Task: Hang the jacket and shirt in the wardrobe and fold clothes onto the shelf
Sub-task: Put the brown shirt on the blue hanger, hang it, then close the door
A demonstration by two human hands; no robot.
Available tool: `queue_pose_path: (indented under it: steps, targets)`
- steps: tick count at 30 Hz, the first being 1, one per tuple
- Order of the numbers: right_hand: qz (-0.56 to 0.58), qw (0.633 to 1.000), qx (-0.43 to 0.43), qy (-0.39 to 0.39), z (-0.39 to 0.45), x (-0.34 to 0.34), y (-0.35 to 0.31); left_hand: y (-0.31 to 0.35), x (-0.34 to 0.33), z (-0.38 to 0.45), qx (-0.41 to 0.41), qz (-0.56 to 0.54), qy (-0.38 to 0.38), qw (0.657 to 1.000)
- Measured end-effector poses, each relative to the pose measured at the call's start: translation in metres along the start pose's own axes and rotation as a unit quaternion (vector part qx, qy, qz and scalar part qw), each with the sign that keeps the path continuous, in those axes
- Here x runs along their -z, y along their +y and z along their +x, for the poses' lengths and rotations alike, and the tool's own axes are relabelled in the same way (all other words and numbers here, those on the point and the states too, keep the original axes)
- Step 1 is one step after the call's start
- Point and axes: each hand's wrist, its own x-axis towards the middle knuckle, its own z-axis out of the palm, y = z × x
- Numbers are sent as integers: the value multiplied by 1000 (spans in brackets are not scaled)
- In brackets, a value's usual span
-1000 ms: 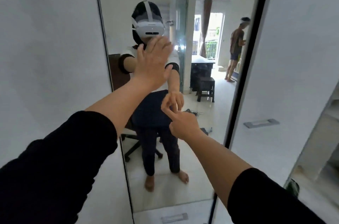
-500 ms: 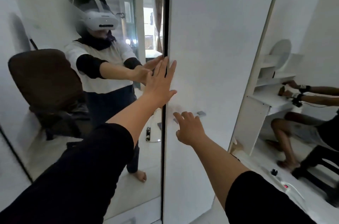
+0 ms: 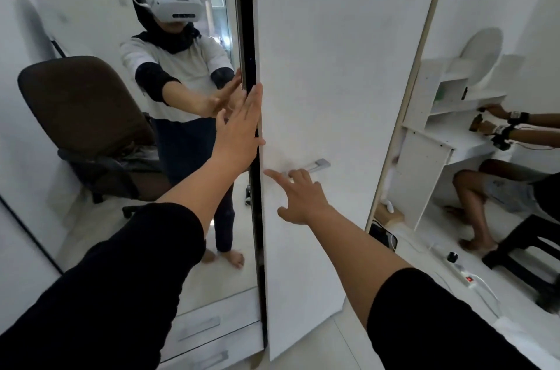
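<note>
I face a white wardrobe. Its mirrored door is on the left and a plain white door with a metal handle is on the right. My left hand lies flat with spread fingers against the dark edge where the two doors meet. My right hand is lower, fingers spread, its fingertips touching the white door just left of and below the handle. Neither hand holds anything. No jacket, shirt or folded clothes show in this view.
The mirror reflects a dark office chair behind me. Two drawers sit under the mirror. To the right stand a white desk with shelves, a seated person, a dark stool and a power strip on the floor.
The view has swung right from the mirror to the white door. My left hand went from the mirror glass to the door edge, and my right hand reached the white door near its handle.
</note>
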Motion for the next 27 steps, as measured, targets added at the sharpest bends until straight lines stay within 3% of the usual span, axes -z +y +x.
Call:
queue_pose_path:
  steps: [6,13,19,27]
  targets:
    - [8,1000,7,22,-65,10,15,24,9,-31,-130,-23,12,991]
    - [-71,994,-60,65,-154,13,51,98,10,-44,-298,-62,41,952]
    - [-105,980,-150,80,-227,22,93,193,13,-50,-368,-62,26,928]
    - [-109,940,-319,58,-280,32,164,327,3,-45,-370,-74,-9,926]
